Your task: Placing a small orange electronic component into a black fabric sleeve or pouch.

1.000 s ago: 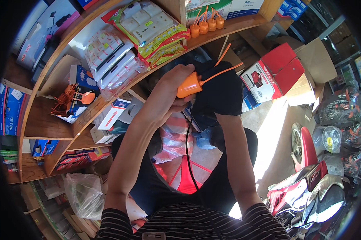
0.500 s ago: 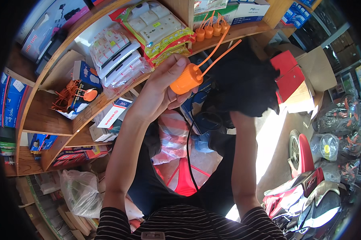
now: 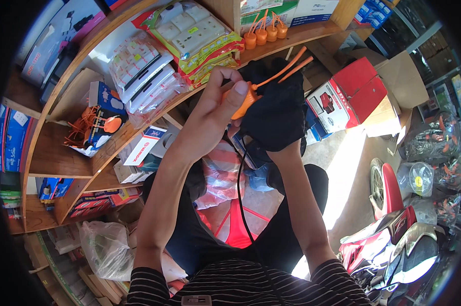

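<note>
My left hand (image 3: 217, 104) is raised toward the wooden shelf (image 3: 291, 35) and grips an orange lamp holder (image 3: 244, 99) with two orange wires (image 3: 291, 64) sticking up to the right. My right hand (image 3: 276, 117) is wrapped in a black plastic bag and holds that bag just right of the lamp holder. Several more orange lamp holders (image 3: 263, 33) stand in a row on the shelf edge above. A black cord (image 3: 240, 194) hangs down between my forearms.
Packs of white switches and sockets (image 3: 189, 33) lie on the shelf to the left. A red and white box (image 3: 347, 99) sits to the right. A red motorbike (image 3: 393, 229) stands at lower right. A clear plastic bag (image 3: 105, 247) lies at lower left.
Both hands have risen toward the shelf with the orange lamp holder and the black bag. The view has tilted slightly.
</note>
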Action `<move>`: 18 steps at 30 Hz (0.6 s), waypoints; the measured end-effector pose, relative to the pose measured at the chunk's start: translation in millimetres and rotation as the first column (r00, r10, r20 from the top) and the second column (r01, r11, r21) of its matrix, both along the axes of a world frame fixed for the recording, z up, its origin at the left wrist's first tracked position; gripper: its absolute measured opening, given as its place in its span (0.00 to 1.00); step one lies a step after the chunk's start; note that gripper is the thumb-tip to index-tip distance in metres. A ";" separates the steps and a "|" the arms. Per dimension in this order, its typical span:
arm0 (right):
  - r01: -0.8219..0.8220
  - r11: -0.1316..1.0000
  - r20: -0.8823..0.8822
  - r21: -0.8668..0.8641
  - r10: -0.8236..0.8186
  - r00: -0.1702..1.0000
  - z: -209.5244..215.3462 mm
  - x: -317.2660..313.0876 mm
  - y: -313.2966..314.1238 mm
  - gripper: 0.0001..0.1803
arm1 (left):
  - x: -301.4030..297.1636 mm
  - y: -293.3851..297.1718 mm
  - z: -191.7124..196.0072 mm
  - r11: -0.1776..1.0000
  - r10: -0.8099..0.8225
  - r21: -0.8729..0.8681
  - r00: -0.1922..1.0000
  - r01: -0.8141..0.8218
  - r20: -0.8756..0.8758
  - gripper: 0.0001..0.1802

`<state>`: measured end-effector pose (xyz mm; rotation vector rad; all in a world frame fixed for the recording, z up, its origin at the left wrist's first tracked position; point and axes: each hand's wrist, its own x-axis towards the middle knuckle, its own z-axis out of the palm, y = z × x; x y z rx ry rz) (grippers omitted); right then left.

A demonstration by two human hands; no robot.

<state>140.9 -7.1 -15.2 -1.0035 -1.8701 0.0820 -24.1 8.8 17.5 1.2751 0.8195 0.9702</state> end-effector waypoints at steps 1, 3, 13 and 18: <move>-0.012 0.999 -0.061 0.037 0.014 0.998 3.4 -0.7 -0.1 0.10 | 0.5 -3.4 1.1 1.000 0.007 0.028 1.000 -0.007 0.007 0.17; -0.014 0.997 -0.121 0.076 0.023 0.992 7.9 -4.2 -0.3 0.08 | 2.6 -4.1 3.1 0.998 0.006 0.058 1.000 -0.007 0.015 0.18; 0.235 0.966 0.194 0.106 -0.252 0.948 29.2 -10.6 3.0 0.20 | 6.8 -6.7 1.4 0.988 -0.028 0.149 0.991 0.047 -0.128 0.20; 0.123 0.973 0.176 0.197 -0.158 0.972 14.3 2.2 7.9 0.27 | 9.8 -11.9 2.0 0.992 -0.074 -0.083 0.976 0.092 0.204 0.17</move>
